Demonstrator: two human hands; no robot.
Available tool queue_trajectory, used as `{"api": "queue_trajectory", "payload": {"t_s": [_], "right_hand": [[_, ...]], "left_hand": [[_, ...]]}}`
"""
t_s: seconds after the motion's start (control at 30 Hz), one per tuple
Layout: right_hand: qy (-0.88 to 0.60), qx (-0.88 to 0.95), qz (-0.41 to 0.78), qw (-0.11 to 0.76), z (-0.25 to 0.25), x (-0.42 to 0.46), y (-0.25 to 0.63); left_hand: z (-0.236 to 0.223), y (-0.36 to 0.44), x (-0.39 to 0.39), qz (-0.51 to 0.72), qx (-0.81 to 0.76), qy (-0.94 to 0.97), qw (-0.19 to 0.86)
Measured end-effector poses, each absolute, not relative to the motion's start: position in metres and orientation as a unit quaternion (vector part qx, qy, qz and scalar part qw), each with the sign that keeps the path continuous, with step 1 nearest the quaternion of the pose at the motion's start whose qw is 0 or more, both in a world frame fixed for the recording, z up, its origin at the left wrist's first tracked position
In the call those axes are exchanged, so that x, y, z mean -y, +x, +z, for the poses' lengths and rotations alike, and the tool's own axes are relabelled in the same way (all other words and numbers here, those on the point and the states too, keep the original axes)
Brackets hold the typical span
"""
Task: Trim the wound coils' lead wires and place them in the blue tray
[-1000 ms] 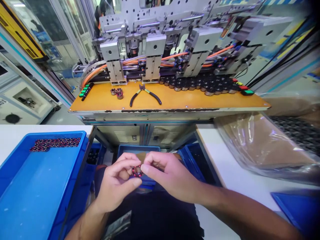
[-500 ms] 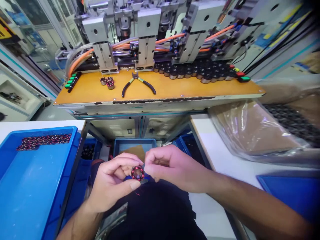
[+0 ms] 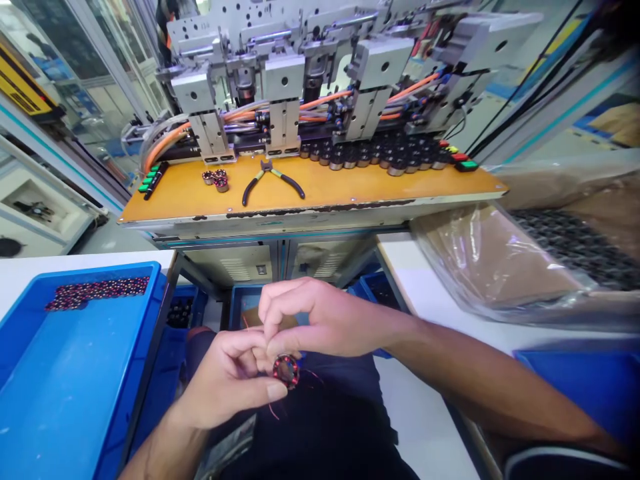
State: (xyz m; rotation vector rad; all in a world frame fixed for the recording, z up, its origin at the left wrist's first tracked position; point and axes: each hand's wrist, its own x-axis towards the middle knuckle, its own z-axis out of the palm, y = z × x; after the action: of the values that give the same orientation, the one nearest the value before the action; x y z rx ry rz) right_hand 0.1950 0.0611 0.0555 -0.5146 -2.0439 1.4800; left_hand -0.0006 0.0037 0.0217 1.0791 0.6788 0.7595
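Note:
A small motor stator, a dark ring with red-and-copper windings around an open centre, is held between the thumb and fingers of my left hand. Thin reddish wires trail from it below and to the right. My right hand is closed in a pinch just above the stator, against the left fingertips. Another fine wire end pokes out near that pinch; the spot between the right fingertips is hidden.
Cutting pliers lie with handles spread on the orange machine ledge, between a few stators and rows of dark cylindrical parts. A blue tray with stators is left; a plastic-lined box is right.
My right hand has moved left and slightly up, over the left fingertips. The stator has shifted a little down and right in my left hand, and more loose wire shows.

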Motion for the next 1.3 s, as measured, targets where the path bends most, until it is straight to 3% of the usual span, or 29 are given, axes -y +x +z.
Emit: {"api": "queue_trajectory", "payload": {"t_s": [0.23, 0.4, 0.57, 0.73, 0.97, 1.3], "right_hand": [[-0.337, 0.711, 0.521, 0.333, 0.053, -0.045, 0.196], [-0.419, 0.623, 0.593, 0.292, 0.057, -0.032, 0.203], [-0.413, 0.598, 0.649, 0.225, 0.065, -0.03, 0.206], [-0.4, 0.677, 0.593, 0.175, 0.069, -0.035, 0.207], [-0.332, 0.762, 0.521, 0.193, 0.071, -0.036, 0.21], [-0.342, 0.743, 0.535, 0.211, 0.067, -0.034, 0.212]], "left_hand": [[0.013, -0.007, 0.0, 0.428, -0.345, 0.504, 0.666], [0.011, -0.005, -0.001, 0.471, -0.338, 0.527, 0.621], [0.013, -0.001, -0.003, 0.465, -0.336, 0.575, 0.584], [0.012, -0.001, -0.003, 0.453, -0.337, 0.576, 0.591], [0.006, -0.003, -0.002, 0.445, -0.302, 0.525, 0.659], [0.011, -0.001, -0.004, 0.439, -0.317, 0.546, 0.639]]}}
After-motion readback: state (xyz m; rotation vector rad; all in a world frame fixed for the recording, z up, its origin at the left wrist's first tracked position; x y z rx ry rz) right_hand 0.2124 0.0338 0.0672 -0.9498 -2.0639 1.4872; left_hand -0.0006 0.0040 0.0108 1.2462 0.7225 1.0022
